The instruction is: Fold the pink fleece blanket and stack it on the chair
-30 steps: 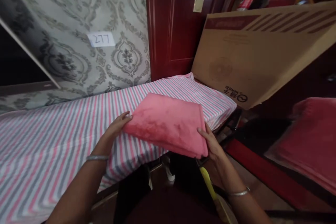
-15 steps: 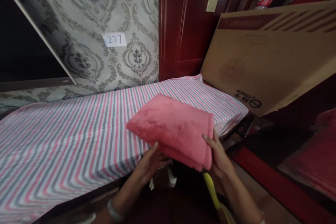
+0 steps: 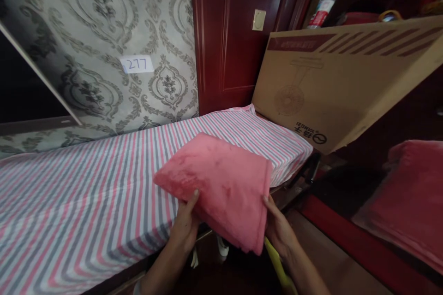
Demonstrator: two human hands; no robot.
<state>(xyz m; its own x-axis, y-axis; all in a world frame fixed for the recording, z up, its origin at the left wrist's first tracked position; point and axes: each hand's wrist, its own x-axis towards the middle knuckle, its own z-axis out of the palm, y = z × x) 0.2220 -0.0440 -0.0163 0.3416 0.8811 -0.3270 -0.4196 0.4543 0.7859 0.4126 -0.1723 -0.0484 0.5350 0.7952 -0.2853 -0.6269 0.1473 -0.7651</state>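
Observation:
A folded pink plush cloth (image 3: pixel 221 184) is held in front of me, over the near edge of a bench-like surface under a striped cover (image 3: pixel 131 170). My left hand (image 3: pixel 188 221) grips its lower left edge, thumb on top and fingers hidden beneath. On the other side, my right hand (image 3: pixel 279 228) holds the right edge, with the thumb over the rim and the other fingers behind. The cloth tilts toward me, its layered edge facing down and right.
To the right lies a pink plush stack (image 3: pixel 411 207), apparently in clear plastic. A large cardboard box (image 3: pixel 332 87) leans behind, with a plastic bottle (image 3: pixel 325 4) above it. A dark screen (image 3: pixel 24 83) stands at left; a paper label (image 3: pixel 137 64) is on the wall.
Both hands have brought the cloth slightly down and left in view, and the camera has turned a little right and up. The grip looks much the same.

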